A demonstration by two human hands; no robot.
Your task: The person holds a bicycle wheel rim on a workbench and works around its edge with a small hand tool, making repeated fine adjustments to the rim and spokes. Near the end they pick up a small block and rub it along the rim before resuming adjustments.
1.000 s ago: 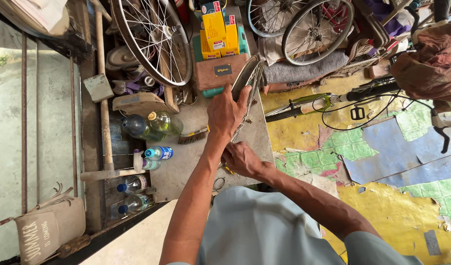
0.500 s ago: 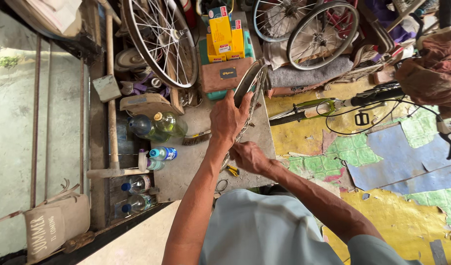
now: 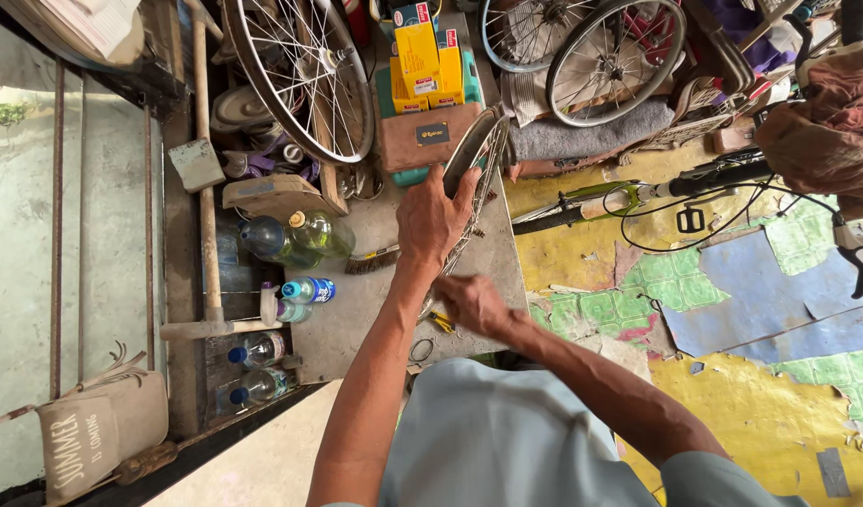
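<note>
At the far left, past a metal railing, a cloth bag leans by the edge of the work area. A long-handled mallet lies along the bench's left side, and beside it stand several plastic bottles, two large ones above, smaller blue-capped ones below. A spoked wheel leans at the back of the bench, with yellow boxes stacked on a brown case just to its right.

The left hand reaches forward over the grey bench top, arm nearly straight, forearm running up from the bottom of the view. Its fingers are closed round the rim of a bicycle wheel, gripping it near the top, thumb on the near side. The wheel stands on edge on the bench, seen almost side-on, its spokes running down toward the person.

The right hand sits lower and closer to the body, elbow bent, forearm coming in from the lower right. It is curled against the wheel's lower spokes; motion blur hides whether it pinches anything.

Further right, a green bicycle frame lies on the patchy yellow and green floor, with more wheels behind it
</note>
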